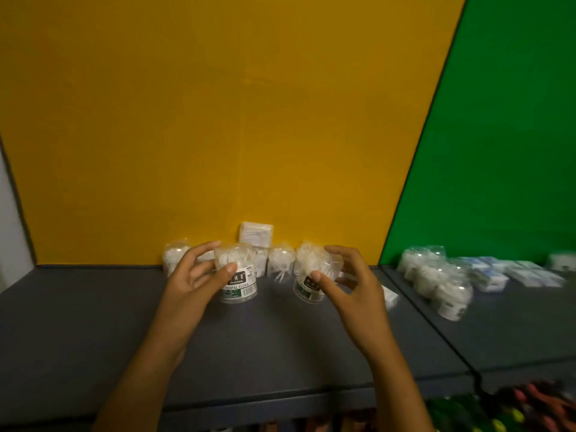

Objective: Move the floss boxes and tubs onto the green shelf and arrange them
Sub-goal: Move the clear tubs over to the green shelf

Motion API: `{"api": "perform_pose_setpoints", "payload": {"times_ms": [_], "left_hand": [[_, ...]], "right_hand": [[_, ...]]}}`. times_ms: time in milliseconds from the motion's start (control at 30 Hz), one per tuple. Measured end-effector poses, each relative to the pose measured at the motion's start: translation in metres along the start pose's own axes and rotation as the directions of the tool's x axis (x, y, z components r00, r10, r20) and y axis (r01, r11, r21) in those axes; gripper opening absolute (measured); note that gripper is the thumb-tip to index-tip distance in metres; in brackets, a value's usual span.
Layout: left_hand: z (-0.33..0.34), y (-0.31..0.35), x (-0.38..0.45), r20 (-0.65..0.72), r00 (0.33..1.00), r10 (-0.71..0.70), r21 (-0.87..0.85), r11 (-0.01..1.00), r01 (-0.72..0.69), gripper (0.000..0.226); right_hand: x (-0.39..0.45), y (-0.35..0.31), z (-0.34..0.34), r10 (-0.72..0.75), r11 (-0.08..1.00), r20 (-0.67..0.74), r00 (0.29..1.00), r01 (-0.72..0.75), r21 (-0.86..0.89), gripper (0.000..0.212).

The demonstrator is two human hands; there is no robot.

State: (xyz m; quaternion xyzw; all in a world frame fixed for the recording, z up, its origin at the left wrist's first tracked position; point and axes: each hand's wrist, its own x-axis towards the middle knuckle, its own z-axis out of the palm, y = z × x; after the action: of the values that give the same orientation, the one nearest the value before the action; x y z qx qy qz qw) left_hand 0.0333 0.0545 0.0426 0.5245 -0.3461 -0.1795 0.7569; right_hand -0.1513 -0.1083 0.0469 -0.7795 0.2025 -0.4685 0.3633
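Nearest to me, along the bottom edge, I see a blur of coloured goods (514, 410) on a lower level, too smeared to name. Above them runs the front lip of a dark grey shelf (93, 322) backed by a yellow panel (218, 104).

My two forearms reach forward over that shelf. My left hand (193, 275) has its grip curled round a clear floss tub (238, 280) with a green label reading "DENTAL FLOSS"; the thumb lies across the front and the fingers wrap behind. The tub stands upright, and I cannot tell whether it is lifted or resting on the shelf. My right hand (349, 282) holds a second floss tub (314, 277) in the same way, thumb on the front, and this one tilts towards the left.

Just behind my hands, against the yellow panel, more clear tubs (280, 261) wait in a loose row, with a white floss box (256, 234) perched behind them. A small white box (390, 297) lies beside my right hand.

Further right, past a divider, is the green shelf (514, 332) with its green back panel. Several tubs (442, 282) already sit there in a cluster, and flat boxes (511, 271) are lined up behind them.

I judge the task well under way but unfinished: the two held tubs, the row behind and the remaining boxes are yet to cross over.
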Motion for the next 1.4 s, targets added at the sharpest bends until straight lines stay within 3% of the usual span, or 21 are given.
{"api": "perform_pose_setpoints", "payload": {"times_ms": [367, 700, 1400], "left_hand": [[0.158, -0.015, -0.062, 0.146, 0.989, -0.021, -0.002, 1.000, 0.021, 0.041], [0.272, -0.025, -0.064, 0.301, 0.954, 0.008, -0.044, 0.999, 0.006, 0.043], [0.547, -0.124, 0.035, 0.455, 0.889, 0.049, -0.122, 0.992, 0.008, 0.045]], "right_hand": [[-0.063, 0.021, -0.176, 0.084, 0.991, -0.146, 0.986, -0.098, -0.093, 0.034], [-0.081, 0.041, -0.282, 0.139, 0.967, -0.259, 0.956, -0.188, -0.174, 0.035], [0.023, 0.186, -0.474, 0.144, 0.898, -0.407, 0.902, -0.292, -0.330, 0.036]]}}
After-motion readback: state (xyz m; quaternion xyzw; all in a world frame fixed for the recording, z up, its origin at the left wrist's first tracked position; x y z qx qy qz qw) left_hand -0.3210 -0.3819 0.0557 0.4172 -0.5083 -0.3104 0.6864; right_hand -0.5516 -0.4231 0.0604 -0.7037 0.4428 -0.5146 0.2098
